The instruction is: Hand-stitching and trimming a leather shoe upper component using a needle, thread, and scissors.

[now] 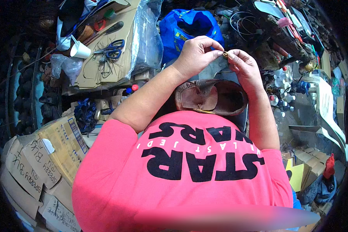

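Both my hands are raised in front of my chest, their fingertips nearly meeting. Between them is a small brass-coloured piece (225, 54), too small to name. My right hand (244, 65) pinches it between thumb and fingertips. My left hand (199, 50) is closed in a pinch right beside it; what its fingertips hold, if anything, cannot be made out. Below the hands, a brown leather shoe (189, 99) lies on its side against my lap, its opening and tongue showing. Neither hand touches the shoe.
At the left, a cardboard-topped table (123, 63) bears blue-handled scissors (114, 49), cut threads and a white cup (80, 50). A blue bag (170, 27) stands ahead. Several small bottles (281, 83) are at the right, and cardboard boxes (62, 139) at the lower left.
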Motion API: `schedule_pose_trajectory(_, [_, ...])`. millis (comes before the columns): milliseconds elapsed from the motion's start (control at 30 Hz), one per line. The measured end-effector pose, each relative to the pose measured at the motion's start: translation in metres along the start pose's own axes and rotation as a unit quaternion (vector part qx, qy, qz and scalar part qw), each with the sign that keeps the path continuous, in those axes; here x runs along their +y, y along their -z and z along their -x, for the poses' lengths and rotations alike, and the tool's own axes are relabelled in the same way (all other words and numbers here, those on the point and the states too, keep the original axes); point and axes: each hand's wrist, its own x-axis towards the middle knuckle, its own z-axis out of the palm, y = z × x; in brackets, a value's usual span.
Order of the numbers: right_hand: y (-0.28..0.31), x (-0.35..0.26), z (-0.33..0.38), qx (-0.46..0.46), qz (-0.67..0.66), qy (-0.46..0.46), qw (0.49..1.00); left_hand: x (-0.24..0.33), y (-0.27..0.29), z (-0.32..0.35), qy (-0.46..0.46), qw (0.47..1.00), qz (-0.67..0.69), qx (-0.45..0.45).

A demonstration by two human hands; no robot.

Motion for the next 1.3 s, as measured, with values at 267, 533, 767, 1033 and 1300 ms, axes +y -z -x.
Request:
schedule_pose_trajectory(267, [-0.005,-0.001,0.001,0.023,0.05,0.044,0.998,0.009,0.001,0.001,-0.066,0.994,-0.092,0.007])
schedule_pose_trajectory(533, [0.012,-0.006,0.005,0.016,0.175,0.055,0.983,0.013,0.01,-0.007,-0.156,0.966,-0.193,0.068])
schedule_pose_trajectory(767, [0.072,-0.036,0.033,0.026,0.277,-0.012,0.96,0.003,0.04,-0.016,-0.101,0.971,-0.162,0.143])
schedule_pose_trajectory(1033, [0.162,-0.026,0.086,0.15,0.317,-0.128,0.928,-0.031,0.055,-0.009,-0.033,0.977,-0.154,0.147])
schedule_pose_trajectory(1300, [0.195,-0.017,0.117,0.195,0.255,-0.115,0.94,-0.049,0.052,-0.006,0.017,0.98,-0.143,0.139])
